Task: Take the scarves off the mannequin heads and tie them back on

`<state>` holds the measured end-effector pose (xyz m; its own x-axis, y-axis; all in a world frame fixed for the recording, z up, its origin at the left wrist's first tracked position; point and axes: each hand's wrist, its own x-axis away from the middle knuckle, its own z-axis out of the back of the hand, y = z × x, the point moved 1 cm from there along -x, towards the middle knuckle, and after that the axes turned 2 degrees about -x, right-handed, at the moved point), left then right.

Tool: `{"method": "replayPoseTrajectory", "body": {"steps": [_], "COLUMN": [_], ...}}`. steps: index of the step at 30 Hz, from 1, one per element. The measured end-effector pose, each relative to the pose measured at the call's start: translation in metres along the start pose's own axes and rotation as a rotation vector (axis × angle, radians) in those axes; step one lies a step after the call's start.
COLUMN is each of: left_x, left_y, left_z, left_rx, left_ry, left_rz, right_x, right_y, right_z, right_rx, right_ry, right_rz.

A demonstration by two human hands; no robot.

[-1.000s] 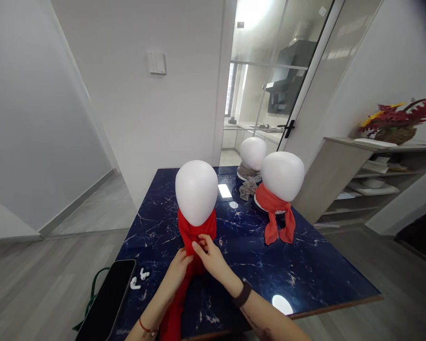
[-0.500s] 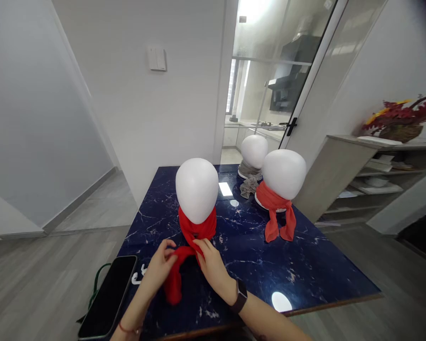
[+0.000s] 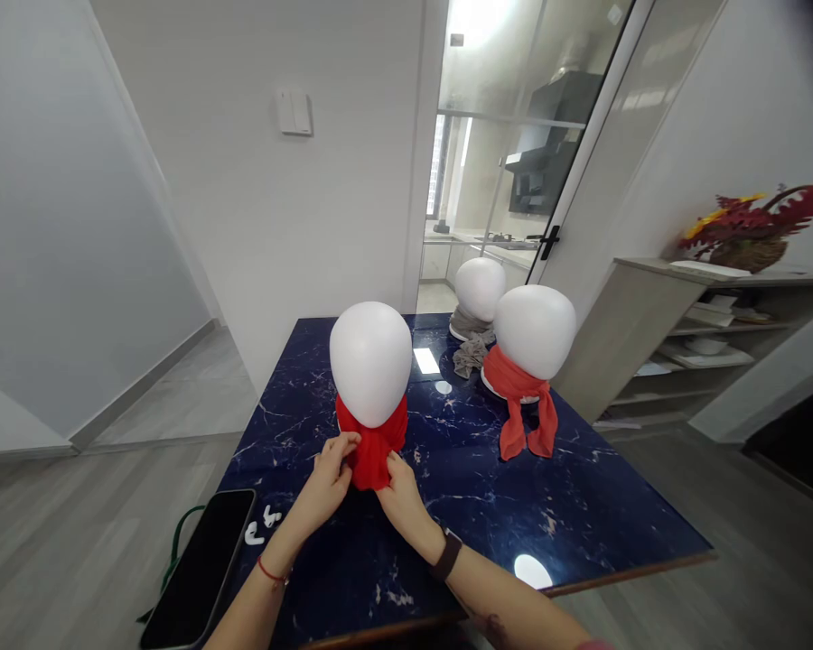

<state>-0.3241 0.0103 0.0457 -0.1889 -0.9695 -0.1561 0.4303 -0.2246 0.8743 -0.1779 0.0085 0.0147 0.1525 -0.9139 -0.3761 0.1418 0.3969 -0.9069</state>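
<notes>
A white mannequin head [image 3: 370,361] stands upright on the dark blue marbled table [image 3: 298,397]. Round its neck is a bright red scarf [image 3: 371,459], its front part hanging down over the neck. My left hand [image 3: 329,478] grips the scarf's left side, fingers curled in at the cloth. On the right side, my right hand [image 3: 403,496] pinches the scarf's lower edge between thumb and fingers. Parts of the fingertips are hidden by the cloth.
A second white head [image 3: 535,329] wears a knotted coral scarf [image 3: 515,379]. Behind it stands a third head [image 3: 481,287] with a grey scarf [image 3: 472,354]. A black phone [image 3: 200,569] and white earbuds [image 3: 263,524] lie at the left edge. An open shelf [image 3: 657,316] stands right.
The red scarf's loose end, hanging toward the left in front, now lies up at the front of the neck. Both hands have moved closer to the neck. The view has shifted slightly.
</notes>
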Motion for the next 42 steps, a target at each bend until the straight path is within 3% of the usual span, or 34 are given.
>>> {"method": "replayPoseTrajectory", "body": {"steps": [2,5,11,14,17,19,21,23,24,26,28,32,37,42], "left_x": [-0.001,-0.002,-0.015,-0.02,-0.019,-0.015,-0.009,-0.003,0.0,0.001,-0.002,-0.007,-0.004,-0.002], "left_y": [0.0,0.005,0.005,0.002,0.002,0.001,-0.003,-0.012,-0.016,-0.022,-0.02,-0.008,-0.014,-0.012], "left_z": [0.004,0.002,-0.009,-0.008,-0.003,-0.003,-0.006,-0.011,-0.014,-0.022,-0.026,-0.025,-0.02,0.002], "left_rx": [-0.295,-0.545,-0.7,-0.691,-0.573,-0.424,-0.256,-0.05,0.081,0.366,0.585,0.71,0.497,-0.246], "left_ry": [-0.052,-0.162,-0.088,-0.049,-0.019,0.028,0.185,0.362,0.394,0.312,0.196,0.155,0.141,0.152], "left_rz": [-0.092,-0.176,-0.125,-0.139,-0.134,-0.15,-0.135,-0.008,0.086,0.229,0.283,0.363,0.414,0.264], "right_x": [-0.001,0.0,0.0,-0.006,-0.016,-0.021,-0.024,-0.026,-0.027,-0.029,-0.031,-0.038,-0.042,-0.048], "right_y": [-0.003,-0.01,-0.018,-0.013,-0.004,0.003,0.007,0.008,0.008,0.006,0.004,0.001,-0.005,-0.008], "right_z": [0.001,0.002,0.01,0.014,0.013,0.01,0.007,0.006,0.006,0.008,0.01,0.014,0.02,0.038], "right_rx": [-0.06,-0.033,0.215,0.408,0.479,0.426,0.311,0.19,0.145,0.099,0.095,0.124,0.135,0.313], "right_ry": [-0.003,-0.005,-0.002,-0.103,-0.247,-0.24,-0.201,-0.162,-0.146,-0.128,-0.136,-0.184,-0.262,-0.159], "right_rz": [-0.027,-0.016,0.04,0.084,0.101,0.063,0.018,-0.022,-0.039,-0.065,-0.084,-0.156,-0.086,0.049]}}
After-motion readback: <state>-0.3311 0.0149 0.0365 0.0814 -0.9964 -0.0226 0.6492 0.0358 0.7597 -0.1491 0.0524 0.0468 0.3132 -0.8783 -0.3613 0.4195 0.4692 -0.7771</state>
